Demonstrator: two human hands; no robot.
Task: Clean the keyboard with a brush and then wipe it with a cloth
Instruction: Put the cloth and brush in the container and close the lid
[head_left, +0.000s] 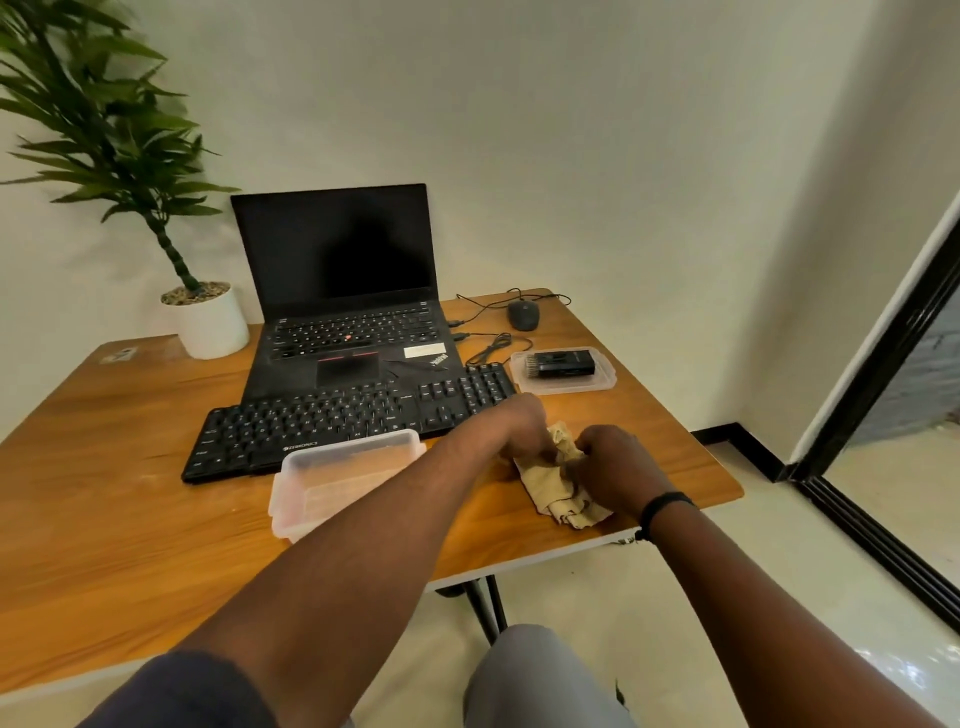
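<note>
Keyboard (353, 423) on wooden table (130, 441), white walls, both hands (524, 423) gripping cloth (550, 480)

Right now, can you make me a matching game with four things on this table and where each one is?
Things:
1. cloth
2. mouse
3. plant pot
4. clear box

Places:
A. at the table's far left, beside the laptop
B. gripped by both the left hand and right hand
C. overlapping the front edge of the keyboard
D. at the far edge of the table, right of the laptop

Pairs: 1-B, 2-D, 3-A, 4-C
</note>
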